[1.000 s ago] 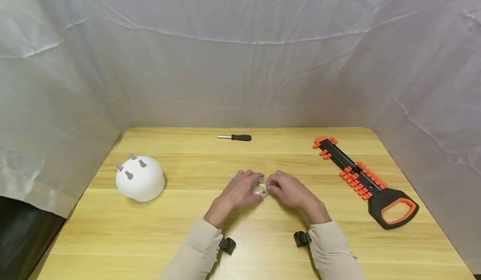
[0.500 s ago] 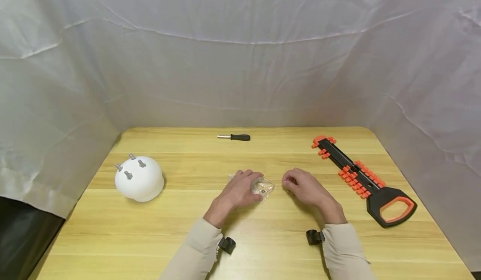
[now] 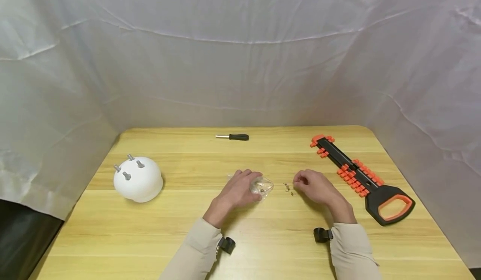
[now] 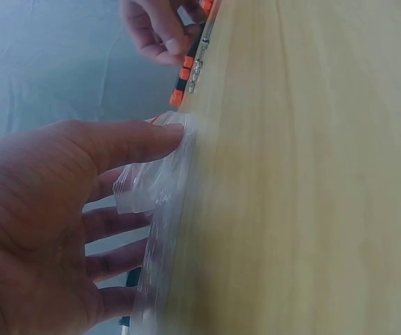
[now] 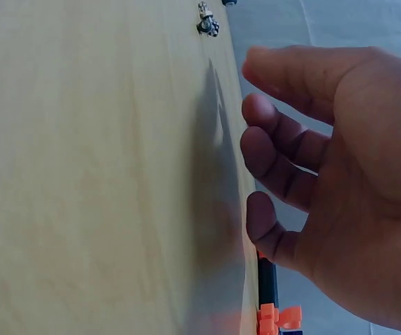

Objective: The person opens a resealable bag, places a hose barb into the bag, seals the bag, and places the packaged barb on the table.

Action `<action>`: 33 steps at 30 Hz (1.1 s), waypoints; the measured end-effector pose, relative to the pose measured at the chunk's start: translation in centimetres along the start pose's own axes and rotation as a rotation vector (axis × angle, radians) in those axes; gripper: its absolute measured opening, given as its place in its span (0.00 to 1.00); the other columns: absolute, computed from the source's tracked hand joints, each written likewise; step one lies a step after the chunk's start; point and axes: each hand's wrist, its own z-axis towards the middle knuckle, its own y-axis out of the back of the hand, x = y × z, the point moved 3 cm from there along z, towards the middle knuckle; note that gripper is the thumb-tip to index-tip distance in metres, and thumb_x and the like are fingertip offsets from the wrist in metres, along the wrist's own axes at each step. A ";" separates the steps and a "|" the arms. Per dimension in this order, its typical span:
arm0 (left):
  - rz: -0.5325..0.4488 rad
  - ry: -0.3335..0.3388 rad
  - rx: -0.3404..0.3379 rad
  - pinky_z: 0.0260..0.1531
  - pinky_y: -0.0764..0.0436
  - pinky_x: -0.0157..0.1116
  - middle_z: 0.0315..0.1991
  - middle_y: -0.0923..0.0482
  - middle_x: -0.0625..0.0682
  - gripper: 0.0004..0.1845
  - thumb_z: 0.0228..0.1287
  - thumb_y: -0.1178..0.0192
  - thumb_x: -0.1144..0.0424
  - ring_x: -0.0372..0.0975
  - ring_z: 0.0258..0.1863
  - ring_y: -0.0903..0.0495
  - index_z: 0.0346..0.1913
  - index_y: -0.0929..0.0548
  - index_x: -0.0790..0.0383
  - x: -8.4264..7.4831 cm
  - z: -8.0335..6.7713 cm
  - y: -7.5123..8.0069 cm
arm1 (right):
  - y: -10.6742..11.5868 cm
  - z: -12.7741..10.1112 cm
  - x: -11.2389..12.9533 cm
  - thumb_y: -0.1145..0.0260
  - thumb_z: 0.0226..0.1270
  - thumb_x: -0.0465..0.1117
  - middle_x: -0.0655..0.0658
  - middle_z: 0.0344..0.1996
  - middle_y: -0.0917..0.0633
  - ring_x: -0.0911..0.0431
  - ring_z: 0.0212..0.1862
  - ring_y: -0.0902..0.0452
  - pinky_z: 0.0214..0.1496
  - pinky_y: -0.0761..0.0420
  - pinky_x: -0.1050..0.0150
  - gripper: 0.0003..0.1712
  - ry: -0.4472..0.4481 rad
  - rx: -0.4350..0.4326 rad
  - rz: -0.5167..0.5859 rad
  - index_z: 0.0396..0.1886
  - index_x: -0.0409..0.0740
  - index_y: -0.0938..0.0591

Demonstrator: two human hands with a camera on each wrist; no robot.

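Step in hand, as I read it: small hardware was being emptied out of a clear plastic bag [image 3: 262, 185] and laid on the tabletop [image 3: 263, 230].

- Left hand [image 3: 237, 191] sat at tabletop centre, thumb and fingers [image 4: 141, 143] pinched on the bag, pressing it against the wood. Bag still held a few pieces, probably screws; too small to be sure.
- Small screws [image 3: 288, 187] lay loose on the tabletop at 3 o'clock of the bag, between the two hands, not touching either.
- Right hand [image 3: 315, 187] was just at 3 o'clock of those screws. In the right wrist view its fingers [image 5: 277, 157] were loosely curled, apart, holding nothing; palm off the wood.
- Orange-and-black bit holder [image 3: 357, 175] lay at 3 o'clock of the right hand, handle toward the near edge.
- Screwdriver [image 3: 232, 137] lay at 12 o'clock, near the far edge, well apart from both hands.
- White dome with studs [image 3: 137, 178] lay at 9 o'clock, untouched.

Next move, my guess: it calls for a fine fingertip pinch on single screws. They're tiny and could roll, so a low, slow approach with the bag kept pinned.
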 end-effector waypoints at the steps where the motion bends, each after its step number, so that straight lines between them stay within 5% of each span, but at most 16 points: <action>1: 0.002 0.002 0.000 0.56 0.24 0.42 0.58 0.24 0.49 0.37 0.53 0.30 0.51 0.42 0.55 0.29 0.68 0.30 0.49 0.0 0.0 0.0 | 0.0 -0.1 0.0 0.36 0.67 0.44 0.52 0.28 0.21 0.58 0.33 0.28 0.37 0.28 0.64 0.04 0.000 0.007 -0.001 0.35 0.50 0.18; 11: 0.009 0.004 0.005 0.56 0.24 0.41 0.58 0.24 0.49 0.38 0.53 0.30 0.51 0.43 0.55 0.29 0.68 0.31 0.49 -0.1 0.1 -0.1 | -0.5 -0.5 0.2 0.28 0.58 0.44 0.54 0.24 0.22 0.60 0.29 0.31 0.34 0.31 0.66 0.03 0.019 0.053 -0.012 0.31 0.55 0.16; 33: -0.001 0.007 -0.001 0.55 0.24 0.41 0.58 0.24 0.48 0.37 0.54 0.31 0.51 0.43 0.55 0.29 0.68 0.31 0.48 0.2 0.1 -0.2 | -1.0 -0.5 0.6 0.30 0.59 0.40 0.57 0.25 0.19 0.61 0.31 0.28 0.38 0.27 0.64 0.05 0.047 0.054 -0.061 0.27 0.56 0.15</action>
